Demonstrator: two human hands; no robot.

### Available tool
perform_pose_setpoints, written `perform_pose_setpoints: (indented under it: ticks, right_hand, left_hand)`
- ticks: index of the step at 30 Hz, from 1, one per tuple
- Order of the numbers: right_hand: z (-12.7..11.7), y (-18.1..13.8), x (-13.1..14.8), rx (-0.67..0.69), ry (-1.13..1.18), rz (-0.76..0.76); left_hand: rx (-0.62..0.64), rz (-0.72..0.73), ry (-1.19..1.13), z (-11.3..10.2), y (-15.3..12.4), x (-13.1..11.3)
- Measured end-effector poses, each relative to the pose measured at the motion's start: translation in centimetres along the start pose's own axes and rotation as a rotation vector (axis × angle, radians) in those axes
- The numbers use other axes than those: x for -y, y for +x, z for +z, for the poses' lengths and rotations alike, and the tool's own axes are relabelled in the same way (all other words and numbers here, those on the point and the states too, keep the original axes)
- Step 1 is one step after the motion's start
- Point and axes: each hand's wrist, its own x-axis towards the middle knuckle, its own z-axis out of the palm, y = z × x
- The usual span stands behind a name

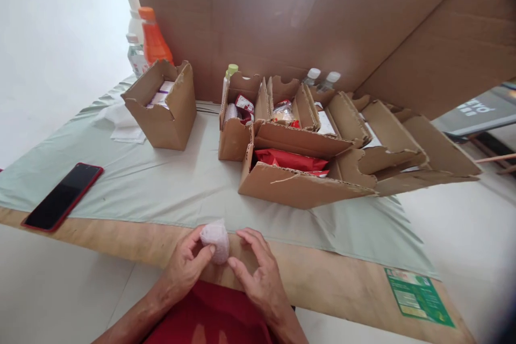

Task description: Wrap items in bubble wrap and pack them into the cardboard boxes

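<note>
Near the table's front edge, my left hand grips a small roll of whitish bubble wrap between thumb and fingers. What the wrap may contain is hidden. Just to its right is my right hand, fingers curved and apart, with nothing held in it. Its thumb comes close to the wrap; I cannot tell whether it touches. Beyond the hands stands a low cardboard box with red packets inside.
Several cardboard boxes with small packs stand behind. Farther left are another box with white packs, an orange bottle and a phone. A tall cardboard panel backs the table. A green card lies front right.
</note>
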Motion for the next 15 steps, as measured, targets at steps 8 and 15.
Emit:
perform_pose_setpoints:
  ticks: [8, 15]
  right_hand:
    - [-3.8, -0.2, 0.4, 0.188, 0.040, 0.119]
    - [-10.6, 0.4, 1.4, 0.249, -0.203, -0.050]
  left_hand:
    - [0.290, 0.520, 0.501, 1.8, 0.2, 0.1]
    - [-0.055, 0.852, 0.606, 1.2, 4.8, -6.1]
